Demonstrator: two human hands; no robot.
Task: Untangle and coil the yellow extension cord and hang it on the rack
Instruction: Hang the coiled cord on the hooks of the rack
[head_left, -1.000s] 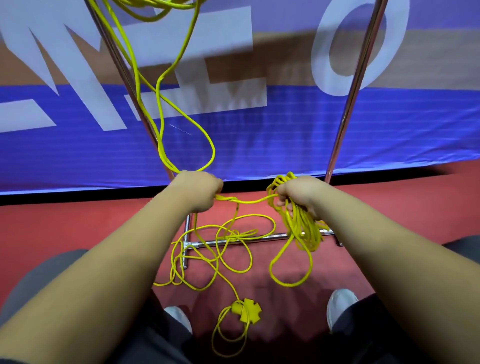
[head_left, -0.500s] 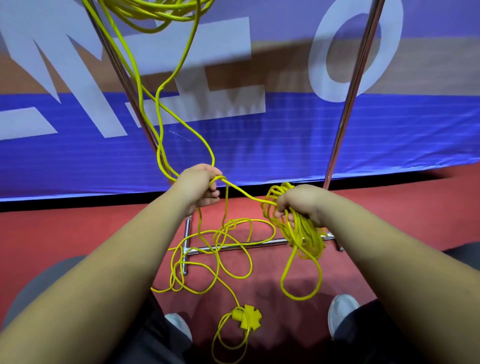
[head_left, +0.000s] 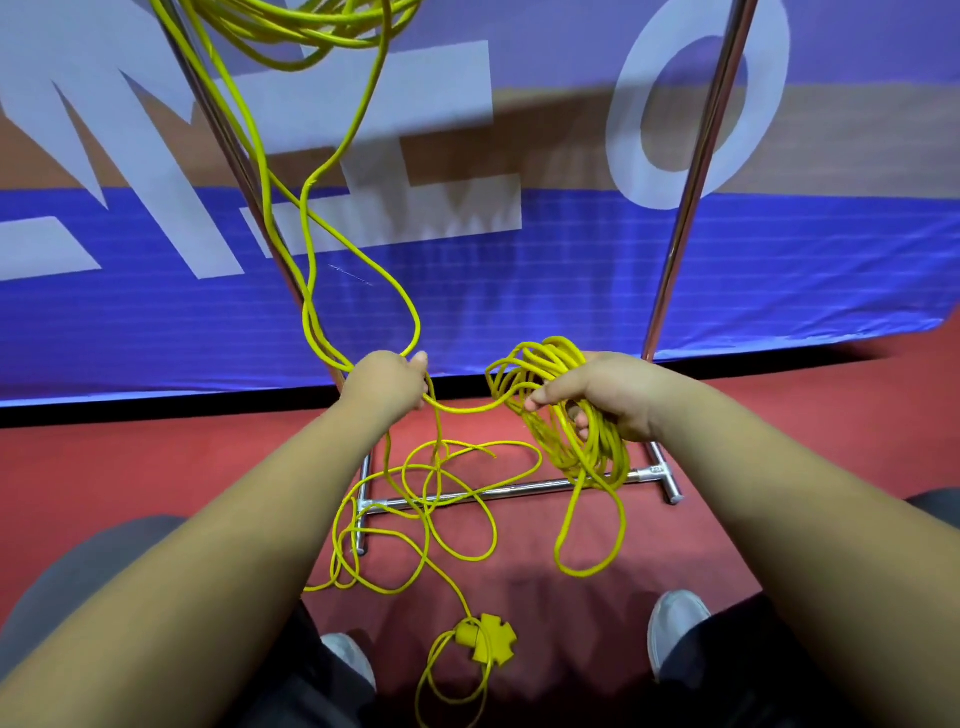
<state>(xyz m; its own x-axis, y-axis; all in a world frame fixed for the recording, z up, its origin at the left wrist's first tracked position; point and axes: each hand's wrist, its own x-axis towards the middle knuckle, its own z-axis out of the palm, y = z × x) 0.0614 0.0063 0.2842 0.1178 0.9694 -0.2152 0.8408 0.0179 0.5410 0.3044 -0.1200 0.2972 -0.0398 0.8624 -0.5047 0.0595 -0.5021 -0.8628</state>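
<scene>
**Yellow cord half coiled, snarl below yet to be fed in**

Yellow extension cord spans between both hands, so the step in hand looks like coiling. The right grip is clamped round a bundle of finished loops, with the thumb on the incoming strand. The left grip is closed round that same strand. More cord climbs above it beside the rack. Beneath both grips, loose loops lie snarled over the rack's base bar on the red floor, ending at the socket block. The next move likely calls for the left grip to slide along, clear snags and feed a fresh loop rightward.
</scene>
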